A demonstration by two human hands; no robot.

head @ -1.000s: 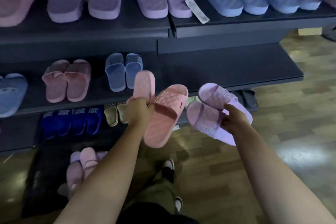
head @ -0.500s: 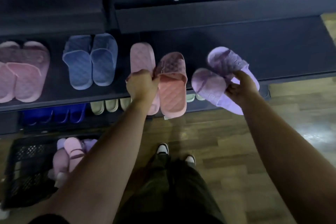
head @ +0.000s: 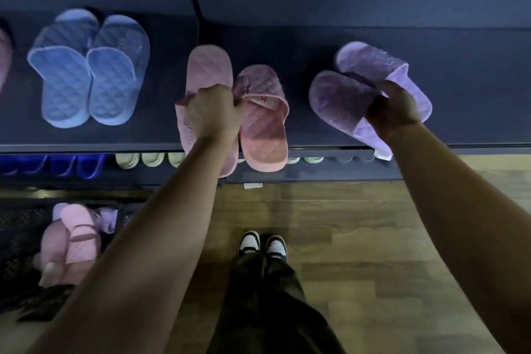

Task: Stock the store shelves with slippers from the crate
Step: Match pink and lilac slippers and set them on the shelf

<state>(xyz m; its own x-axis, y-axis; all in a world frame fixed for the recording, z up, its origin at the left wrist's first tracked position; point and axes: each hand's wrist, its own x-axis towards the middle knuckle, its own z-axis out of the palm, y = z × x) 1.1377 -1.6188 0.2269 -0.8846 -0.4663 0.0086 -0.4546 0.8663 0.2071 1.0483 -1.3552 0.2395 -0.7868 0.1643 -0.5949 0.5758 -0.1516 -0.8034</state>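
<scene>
Two fistfuls — pink pair [head: 263,135], lilac pair [head: 339,98]

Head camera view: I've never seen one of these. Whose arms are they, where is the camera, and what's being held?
No machine here: a person wears a camera on the head, looking down at their own arms. The left hand grips a pair of pink slippers; the right hand grips a lilac pair. Both pairs are over a dark shelf, heels past its front edge. A blue pair already lies there. Lower left, a black crate holds more slippers.
</scene>
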